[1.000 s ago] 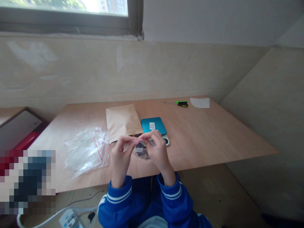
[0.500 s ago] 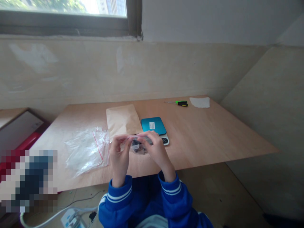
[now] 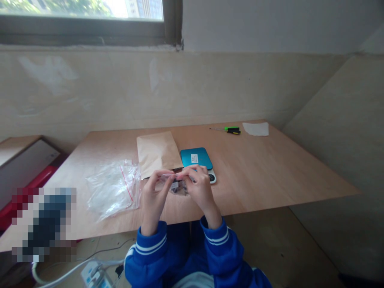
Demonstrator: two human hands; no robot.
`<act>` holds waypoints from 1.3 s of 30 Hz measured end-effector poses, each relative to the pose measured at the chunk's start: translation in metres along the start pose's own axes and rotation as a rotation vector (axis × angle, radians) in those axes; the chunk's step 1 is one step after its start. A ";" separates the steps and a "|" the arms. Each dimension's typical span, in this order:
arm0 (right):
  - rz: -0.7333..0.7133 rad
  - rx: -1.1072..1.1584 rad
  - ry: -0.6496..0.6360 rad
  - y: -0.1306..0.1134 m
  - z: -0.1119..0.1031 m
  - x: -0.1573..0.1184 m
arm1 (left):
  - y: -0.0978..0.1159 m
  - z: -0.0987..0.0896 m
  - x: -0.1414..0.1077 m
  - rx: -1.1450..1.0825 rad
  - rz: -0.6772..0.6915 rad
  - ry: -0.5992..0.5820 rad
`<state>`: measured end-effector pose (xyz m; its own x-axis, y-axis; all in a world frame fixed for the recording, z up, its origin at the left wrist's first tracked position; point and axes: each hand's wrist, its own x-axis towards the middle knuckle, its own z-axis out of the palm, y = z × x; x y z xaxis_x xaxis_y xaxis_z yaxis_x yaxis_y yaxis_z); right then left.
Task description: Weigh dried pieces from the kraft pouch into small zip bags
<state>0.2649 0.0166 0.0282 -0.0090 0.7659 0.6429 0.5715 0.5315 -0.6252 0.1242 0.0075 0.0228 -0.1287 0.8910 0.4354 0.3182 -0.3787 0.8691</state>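
Observation:
A small clear plastic bag (image 3: 180, 189) with dark items inside hangs between my hands; what the items are I cannot make out. My left hand (image 3: 156, 194) pinches the bag's top edge between thumb and fingers. Close beside it, my right hand (image 3: 198, 187) grips the same edge, its fingertips nearly meeting the left ones. Just beyond my hands lies a small scale with a blue-green plate (image 3: 199, 159), a white label on it. To its left rests a brown paper envelope (image 3: 157, 152), its near edge partly hidden by my left hand.
Several clear plastic bags (image 3: 112, 190) with a red strip lie on the table's left. Two screwdrivers (image 3: 232, 130) and a white paper piece (image 3: 256, 129) lie at the back right. Below the left table edge are a power strip (image 3: 96, 276) and a white cable (image 3: 69, 273).
My fingertips have come closer together along the bag's top edge. The view has shifted slightly, so the table and its things appear a little further right.

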 end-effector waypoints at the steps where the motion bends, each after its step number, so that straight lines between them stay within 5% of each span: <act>1: 0.007 0.010 -0.006 0.000 0.000 0.000 | 0.000 0.000 0.000 -0.006 0.009 0.006; 8: 0.038 0.072 -0.127 0.008 -0.006 0.001 | -0.004 -0.006 0.001 -0.040 0.048 0.121; 17: -0.014 -0.103 0.012 0.011 -0.006 -0.002 | -0.001 -0.002 0.000 -0.031 -0.017 -0.004; 26: -0.018 -0.030 -0.111 0.002 -0.012 -0.001 | 0.001 0.000 0.001 0.017 0.006 0.040; 39: -0.017 -0.089 -0.061 -0.001 -0.004 -0.001 | 0.008 -0.001 0.000 0.124 0.088 -0.031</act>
<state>0.2679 0.0140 0.0299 -0.0671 0.7791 0.6233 0.6413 0.5122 -0.5713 0.1263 0.0040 0.0302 -0.0667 0.8640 0.4990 0.4411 -0.4230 0.7915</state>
